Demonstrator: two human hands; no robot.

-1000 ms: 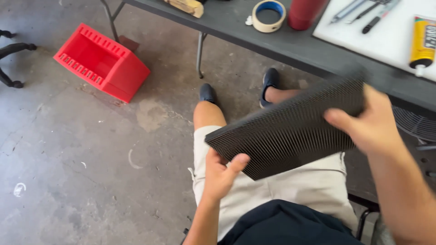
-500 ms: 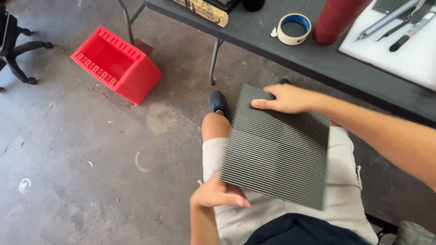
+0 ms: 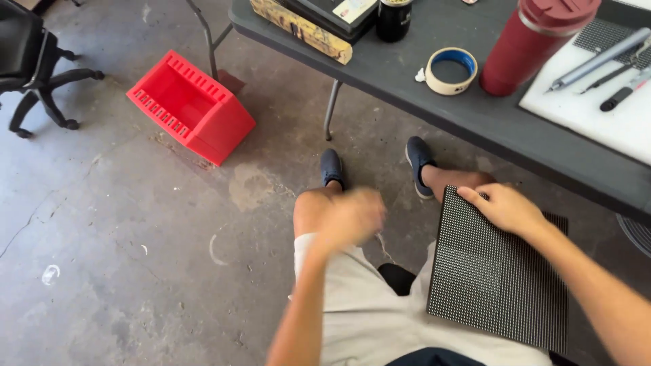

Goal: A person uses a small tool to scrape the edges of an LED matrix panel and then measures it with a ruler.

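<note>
A flat black square panel (image 3: 498, 278) with a fine dotted grid lies on my right thigh. My right hand (image 3: 503, 205) rests on its far edge, fingers curled over the rim near my knee. My left hand (image 3: 349, 217) hovers above my left knee, blurred by motion, loosely closed and holding nothing I can make out. It is apart from the panel.
A dark table (image 3: 434, 102) stands ahead with a roll of blue tape (image 3: 451, 70), a red bottle (image 3: 532, 44), a white board with pens (image 3: 597, 88) and a wooden-edged box (image 3: 302, 27). A red plastic bin (image 3: 190, 108) sits on the concrete floor; an office chair (image 3: 30, 61) stands far left.
The panel went from being held up in both hands to lying flat on my right thigh. My left hand let go of it and moved away to the left.
</note>
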